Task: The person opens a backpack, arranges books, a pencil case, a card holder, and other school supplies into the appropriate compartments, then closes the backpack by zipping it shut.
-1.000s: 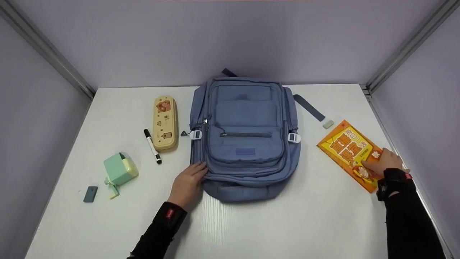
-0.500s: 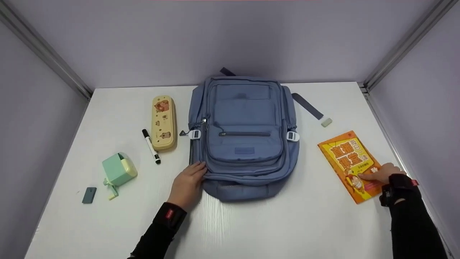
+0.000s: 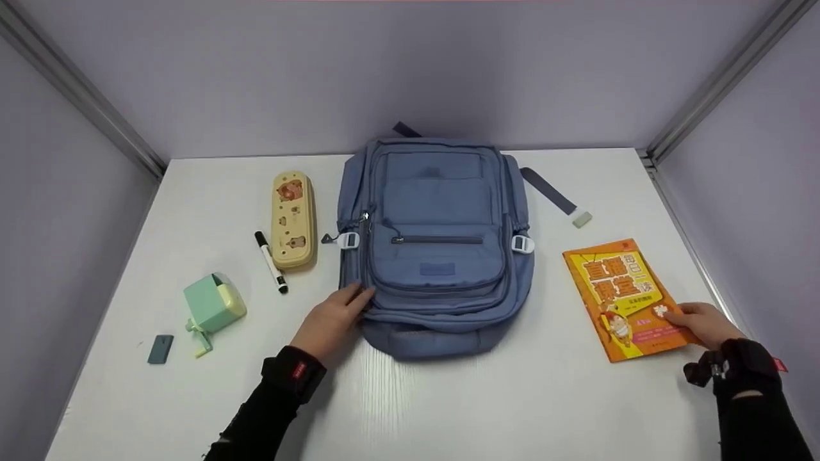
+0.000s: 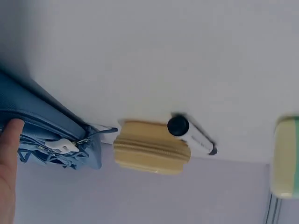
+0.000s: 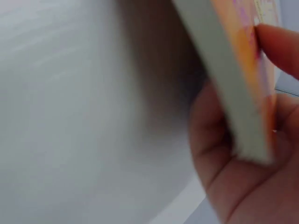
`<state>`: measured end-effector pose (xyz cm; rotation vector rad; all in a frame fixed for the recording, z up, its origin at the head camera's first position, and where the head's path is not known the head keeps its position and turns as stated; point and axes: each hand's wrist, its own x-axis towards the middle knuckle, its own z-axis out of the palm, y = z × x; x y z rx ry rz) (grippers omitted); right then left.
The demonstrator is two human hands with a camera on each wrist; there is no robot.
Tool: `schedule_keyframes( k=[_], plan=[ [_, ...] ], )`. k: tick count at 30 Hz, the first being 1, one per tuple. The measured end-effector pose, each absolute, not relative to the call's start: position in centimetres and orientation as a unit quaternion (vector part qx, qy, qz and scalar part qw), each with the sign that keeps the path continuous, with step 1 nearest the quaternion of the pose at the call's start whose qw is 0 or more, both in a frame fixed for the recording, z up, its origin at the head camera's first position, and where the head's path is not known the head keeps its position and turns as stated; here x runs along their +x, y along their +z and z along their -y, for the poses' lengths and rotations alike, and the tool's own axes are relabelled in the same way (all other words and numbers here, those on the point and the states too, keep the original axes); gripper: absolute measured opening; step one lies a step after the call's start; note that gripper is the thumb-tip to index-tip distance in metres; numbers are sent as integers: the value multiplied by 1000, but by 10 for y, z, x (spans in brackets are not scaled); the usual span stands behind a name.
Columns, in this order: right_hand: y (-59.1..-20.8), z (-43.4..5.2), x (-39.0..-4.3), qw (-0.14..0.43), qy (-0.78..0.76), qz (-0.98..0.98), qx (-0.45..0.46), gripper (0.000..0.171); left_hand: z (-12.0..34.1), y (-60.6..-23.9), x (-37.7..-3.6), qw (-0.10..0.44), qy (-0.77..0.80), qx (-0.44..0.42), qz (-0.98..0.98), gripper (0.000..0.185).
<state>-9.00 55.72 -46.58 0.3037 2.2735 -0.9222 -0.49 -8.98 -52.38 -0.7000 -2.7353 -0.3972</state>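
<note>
Far left on the smooth white surface (image 3: 448, 397) we've got a small flat dark slab (image 3: 160, 348), then a boxy mint-green plastic sharpener (image 3: 213, 307) with a crank. Next a slim marker (image 3: 271, 261) and a rounded, cream hard-shell pencil case (image 3: 293, 218). Our left hand (image 3: 333, 318) rests relaxed, fingers straight against the lower left edge of the soft blue fabric backpack (image 3: 439, 240). Over right, our right hand (image 3: 705, 323) pinches the glossy orange book (image 3: 624, 298) by its near corner, thumb on the cover, fingers underneath.
</note>
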Motion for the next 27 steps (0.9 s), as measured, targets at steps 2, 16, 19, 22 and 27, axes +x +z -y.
schedule_keyframes(
  k=[2, 16, 19, 22, 27],
  plan=[
    [-466, -552, -82, 311, -400, -855, 108, 67, 93, -520, -8, 118, -81, -265, 954, 52],
    [-448, -516, -37, 179, -651, -738, 5, 28, 105, -502, -47, 218, 146, -431, 863, 19],
    [-441, -508, -29, 174, -717, -674, -29, 34, 106, -492, -54, 201, 95, -424, 878, 20],
    [-430, -498, -24, 174, -760, -621, -78, 41, 105, -479, -61, 168, 6, -386, 907, 19],
    [-409, -479, -17, 222, -821, -498, -169, 54, 99, -457, -76, 167, -140, -283, 934, 11]
  ],
)
